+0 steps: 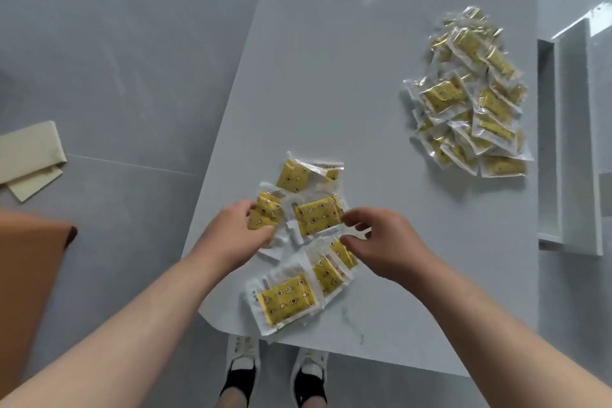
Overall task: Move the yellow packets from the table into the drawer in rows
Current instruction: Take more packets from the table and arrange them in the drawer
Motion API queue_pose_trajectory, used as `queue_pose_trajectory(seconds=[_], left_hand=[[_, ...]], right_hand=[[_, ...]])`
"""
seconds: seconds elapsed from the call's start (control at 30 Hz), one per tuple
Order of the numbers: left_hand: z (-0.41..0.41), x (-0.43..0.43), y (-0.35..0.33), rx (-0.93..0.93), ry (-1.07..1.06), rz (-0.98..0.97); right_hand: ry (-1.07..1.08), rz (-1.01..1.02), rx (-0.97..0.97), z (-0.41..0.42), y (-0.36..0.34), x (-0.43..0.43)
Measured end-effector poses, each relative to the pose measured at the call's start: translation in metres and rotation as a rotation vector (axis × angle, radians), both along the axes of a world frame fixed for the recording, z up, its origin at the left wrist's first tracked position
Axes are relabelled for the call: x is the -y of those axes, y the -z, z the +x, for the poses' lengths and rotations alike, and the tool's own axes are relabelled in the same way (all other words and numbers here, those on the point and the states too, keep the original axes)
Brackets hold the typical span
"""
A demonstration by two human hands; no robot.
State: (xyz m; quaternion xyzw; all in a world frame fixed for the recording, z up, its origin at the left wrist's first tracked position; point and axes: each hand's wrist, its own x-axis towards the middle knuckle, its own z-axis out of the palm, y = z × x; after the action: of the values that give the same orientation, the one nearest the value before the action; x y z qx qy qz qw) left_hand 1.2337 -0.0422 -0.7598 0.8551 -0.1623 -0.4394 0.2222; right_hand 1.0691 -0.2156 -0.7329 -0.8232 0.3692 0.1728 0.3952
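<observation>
- Reaching over a pale bench, two bare hands work at a loose cluster of yellow packets lying at the bench's near edge.
- The landmark is the centre packet, yellow with a moon-and-star print, whose long axis runs left to right, tilted slightly up at its right end.
- The left hand is just left of the centre packet; its grip is closed on the neighbouring packet, thumb and fingers on its edge.
- The right hand is just right of the centre packet; its grip is open, thumb and forefinger parted like a pincer at the packet's right end, seemingly touching only the clear wrapper.
- Judging from this, the right hand is nearer, and the packet lies to its left, short end toward the fingers.
- A second heap of packets lies well beyond and right of the centre packet.
- The white drawer is farther right again, past that heap; it looks empty in the part visible.
</observation>
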Motion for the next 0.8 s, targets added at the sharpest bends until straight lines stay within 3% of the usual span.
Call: queue_pose_trajectory(seconds=[0.17, 0.33, 0.8], left_hand=[[-0.013, 0.017, 0.060, 0.275, -0.009, 0.176], [-0.027, 0.018, 0.081, 0.448, 0.025, 0.203], [0.005, 0.002, 0.073, 0.333, -0.189, 0.019]], right_hand=[[-0.132, -0.086, 0.024, 0.018, 0.054, 0.012], [-0.243, -0.149, 0.061, 0.026, 0.080, 0.023], [-0.732, -0.369, 0.052, 0.056, 0.100, 0.032]])
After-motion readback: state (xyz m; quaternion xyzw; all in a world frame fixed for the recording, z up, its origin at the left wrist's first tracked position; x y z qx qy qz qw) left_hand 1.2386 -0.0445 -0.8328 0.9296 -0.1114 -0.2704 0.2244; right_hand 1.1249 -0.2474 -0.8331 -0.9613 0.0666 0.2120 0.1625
